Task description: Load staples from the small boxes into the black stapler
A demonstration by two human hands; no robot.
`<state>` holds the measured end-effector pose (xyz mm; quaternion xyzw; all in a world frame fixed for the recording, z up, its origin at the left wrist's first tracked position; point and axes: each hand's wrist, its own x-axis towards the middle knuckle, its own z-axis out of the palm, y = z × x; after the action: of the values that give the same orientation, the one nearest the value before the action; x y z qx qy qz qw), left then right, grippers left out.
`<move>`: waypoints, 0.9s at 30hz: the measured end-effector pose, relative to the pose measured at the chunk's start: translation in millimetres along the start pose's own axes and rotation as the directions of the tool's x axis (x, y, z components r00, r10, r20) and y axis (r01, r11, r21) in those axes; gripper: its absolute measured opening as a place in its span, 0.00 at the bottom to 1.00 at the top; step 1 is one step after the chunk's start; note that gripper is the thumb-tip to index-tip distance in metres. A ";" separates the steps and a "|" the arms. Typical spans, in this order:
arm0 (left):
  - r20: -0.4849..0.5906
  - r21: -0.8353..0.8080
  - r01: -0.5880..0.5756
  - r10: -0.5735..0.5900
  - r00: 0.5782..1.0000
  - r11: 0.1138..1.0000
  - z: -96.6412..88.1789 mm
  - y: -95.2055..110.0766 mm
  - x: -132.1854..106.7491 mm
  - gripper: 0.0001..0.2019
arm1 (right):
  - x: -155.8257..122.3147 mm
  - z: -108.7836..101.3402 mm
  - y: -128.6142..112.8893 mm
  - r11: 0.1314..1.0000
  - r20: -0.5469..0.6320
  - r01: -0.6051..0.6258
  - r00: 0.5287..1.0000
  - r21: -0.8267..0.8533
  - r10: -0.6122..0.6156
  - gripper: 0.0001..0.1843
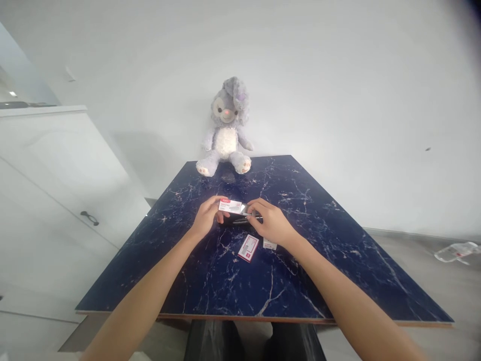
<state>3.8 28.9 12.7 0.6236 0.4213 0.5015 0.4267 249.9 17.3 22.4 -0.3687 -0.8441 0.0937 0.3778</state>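
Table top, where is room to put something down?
On the table, free: left side, right side, and the near strip below the flat box. Crowded: the middle, around left hand, right hand and held box; plush rabbit at the far edge.

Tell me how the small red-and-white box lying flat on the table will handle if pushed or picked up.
The flat box looks like thin card, so probably light and easily crushed. Lying on its broad face, it should not roll or tip. The glossy table would likely let it slide. The left hand pinches a similar box.
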 end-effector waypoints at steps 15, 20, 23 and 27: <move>-0.039 0.051 -0.022 0.024 0.999 0.998 5.6 0.9 -1.8 0.17 | 3.9 -2.4 2.5 0.949 -0.004 -0.145 0.988 0.281 0.152 0.06; -0.061 0.056 -0.039 0.042 0.997 0.998 9.0 3.1 -3.2 0.17 | 3.5 -5.7 2.6 0.979 -0.067 -0.070 0.994 0.189 0.084 0.08; -0.062 0.099 -0.046 0.052 0.997 0.994 9.6 3.5 -4.5 0.17 | 2.7 -5.0 5.0 0.996 -0.074 -0.047 0.996 0.076 0.053 0.10; -0.089 0.159 -0.069 0.084 0.992 0.985 9.6 2.2 -6.3 0.17 | 2.5 -4.3 7.5 1.000 -0.024 -0.013 1.000 -0.017 0.012 0.11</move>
<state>12.5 21.2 11.9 0.6459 0.4550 0.5124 0.3366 256.0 23.9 23.6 -0.3782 -0.8381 0.0845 0.3839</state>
